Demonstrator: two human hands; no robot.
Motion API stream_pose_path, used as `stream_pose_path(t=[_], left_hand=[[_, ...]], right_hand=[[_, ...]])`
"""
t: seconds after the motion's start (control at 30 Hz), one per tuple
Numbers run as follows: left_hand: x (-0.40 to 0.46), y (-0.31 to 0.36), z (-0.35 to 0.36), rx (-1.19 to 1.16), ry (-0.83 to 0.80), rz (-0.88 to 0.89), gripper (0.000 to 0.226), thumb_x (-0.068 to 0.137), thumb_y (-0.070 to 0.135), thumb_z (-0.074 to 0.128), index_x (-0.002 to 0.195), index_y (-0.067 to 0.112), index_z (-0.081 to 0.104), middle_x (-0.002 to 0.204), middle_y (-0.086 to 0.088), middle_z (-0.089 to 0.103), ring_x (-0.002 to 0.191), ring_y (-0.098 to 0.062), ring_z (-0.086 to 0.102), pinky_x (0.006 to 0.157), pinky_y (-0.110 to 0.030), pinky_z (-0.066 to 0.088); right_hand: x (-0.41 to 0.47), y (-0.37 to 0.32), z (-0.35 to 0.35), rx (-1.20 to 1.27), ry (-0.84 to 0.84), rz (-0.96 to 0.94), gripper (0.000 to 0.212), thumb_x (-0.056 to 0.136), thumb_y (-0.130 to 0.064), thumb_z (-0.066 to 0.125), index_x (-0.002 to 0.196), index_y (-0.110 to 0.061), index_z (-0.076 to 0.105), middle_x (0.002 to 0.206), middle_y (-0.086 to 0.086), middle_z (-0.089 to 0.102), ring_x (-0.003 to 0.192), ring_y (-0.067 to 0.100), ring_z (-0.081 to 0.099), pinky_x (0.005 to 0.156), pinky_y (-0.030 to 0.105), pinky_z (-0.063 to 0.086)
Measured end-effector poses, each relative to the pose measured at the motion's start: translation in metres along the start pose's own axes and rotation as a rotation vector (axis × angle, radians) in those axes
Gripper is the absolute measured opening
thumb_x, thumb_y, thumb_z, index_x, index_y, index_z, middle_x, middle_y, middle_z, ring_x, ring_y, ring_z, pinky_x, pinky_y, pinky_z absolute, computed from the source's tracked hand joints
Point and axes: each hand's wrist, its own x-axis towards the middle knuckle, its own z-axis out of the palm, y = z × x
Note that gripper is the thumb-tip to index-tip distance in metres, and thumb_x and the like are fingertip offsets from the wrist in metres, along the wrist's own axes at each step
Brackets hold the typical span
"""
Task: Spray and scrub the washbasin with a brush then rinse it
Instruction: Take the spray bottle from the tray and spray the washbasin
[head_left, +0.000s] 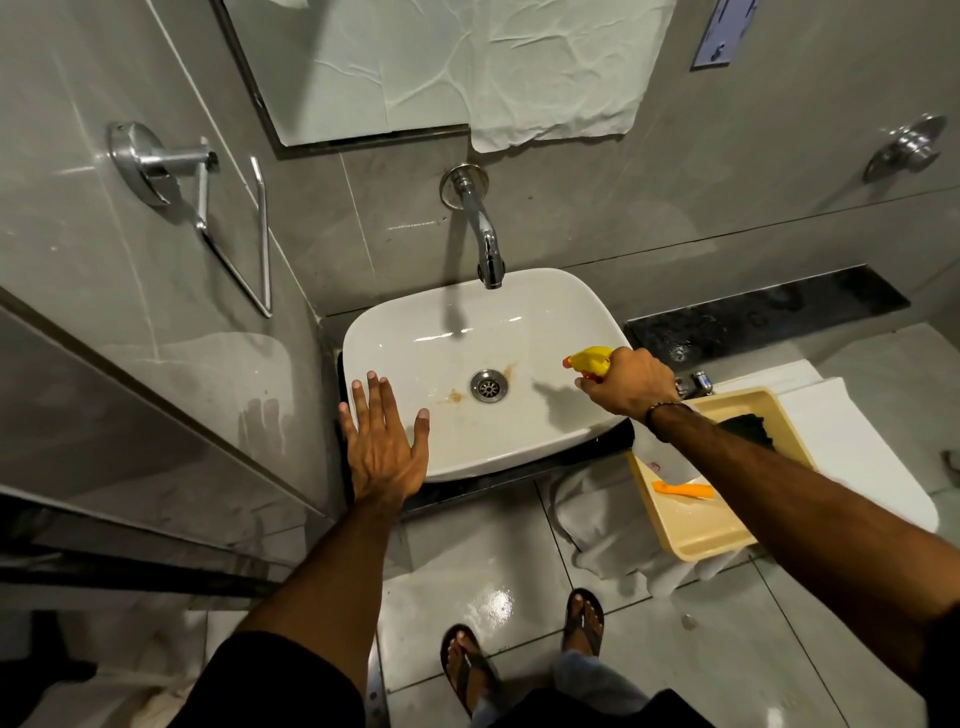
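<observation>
A white washbasin (447, 338) sits on a dark counter, with brown stains around its metal drain (489, 385). My right hand (631, 382) grips a spray bottle with a yellow head (592, 359) over the basin's right rim, nozzle pointing left into the bowl. My left hand (384, 447) rests flat with fingers spread on the basin's front left rim and holds nothing. An orange brush handle (683, 489) lies in a yellow tub (696, 540) to the right, partly hidden by my right forearm.
A chrome tap (483, 234) juts from the tiled wall over the basin's back edge. A towel ring (208, 208) hangs on the left wall. A dark cloth (748, 428) lies in the tub. My sandalled feet (519, 654) stand on the wet floor tiles.
</observation>
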Motion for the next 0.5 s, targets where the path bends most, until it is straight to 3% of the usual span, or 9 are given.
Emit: stream_pose_path(t=[0.17, 0.23, 0.33, 0.43, 0.5], left_hand=[[-0.001, 0.001, -0.001, 0.011, -0.007, 0.009, 0.100, 0.092, 0.072, -0.016, 0.166, 0.008, 0.004, 0.176, -0.010, -0.005, 0.163, -0.028, -0.009, 0.131, -0.051, -0.009], [-0.002, 0.002, -0.001, 0.007, -0.005, 0.020, 0.099, 0.093, 0.072, -0.014, 0.166, 0.008, 0.005, 0.176, -0.010, -0.005, 0.163, -0.028, -0.009, 0.131, -0.051, -0.010], [-0.002, 0.008, -0.002, 0.019, -0.018, 0.055, 0.093, 0.097, 0.070, -0.004, 0.167, 0.008, 0.005, 0.176, -0.009, -0.005, 0.163, -0.027, -0.010, 0.131, -0.050, -0.010], [0.000, 0.035, 0.000, 0.006, -0.035, 0.142, 0.085, 0.102, 0.063, 0.010, 0.166, 0.008, 0.008, 0.176, -0.009, -0.003, 0.163, -0.027, -0.007, 0.132, -0.049, -0.006], [0.001, 0.065, 0.004, -0.020, -0.038, 0.216, 0.083, 0.103, 0.061, 0.013, 0.166, 0.007, 0.010, 0.176, -0.009, -0.001, 0.163, -0.026, -0.006, 0.132, -0.049, -0.002]], right_hand=[[0.026, 0.023, 0.025, 0.147, -0.029, -0.107, 0.069, 0.067, -0.085, 0.057, 0.111, -0.035, 0.074, 0.085, -0.006, 0.077, 0.072, 0.016, 0.074, 0.075, 0.038, 0.065], [0.019, 0.021, 0.016, 0.207, -0.025, -0.146, 0.065, 0.070, -0.083, 0.057, 0.117, -0.042, 0.073, 0.082, -0.009, 0.076, 0.070, 0.013, 0.073, 0.075, 0.036, 0.065], [0.013, 0.026, 0.009, 0.322, 0.066, -0.138, 0.050, 0.081, -0.070, 0.063, 0.117, -0.038, 0.075, 0.073, -0.008, 0.076, 0.073, 0.013, 0.073, 0.077, 0.033, 0.062], [0.013, 0.047, 0.009, 0.436, 0.196, -0.027, 0.067, 0.074, -0.078, 0.054, 0.098, -0.022, 0.081, 0.072, 0.000, 0.076, 0.073, 0.022, 0.072, 0.074, 0.040, 0.062], [0.013, 0.063, 0.007, 0.496, 0.262, 0.013, 0.067, 0.078, -0.076, 0.053, 0.102, -0.020, 0.081, 0.076, 0.002, 0.078, 0.076, 0.025, 0.074, 0.076, 0.042, 0.063]])
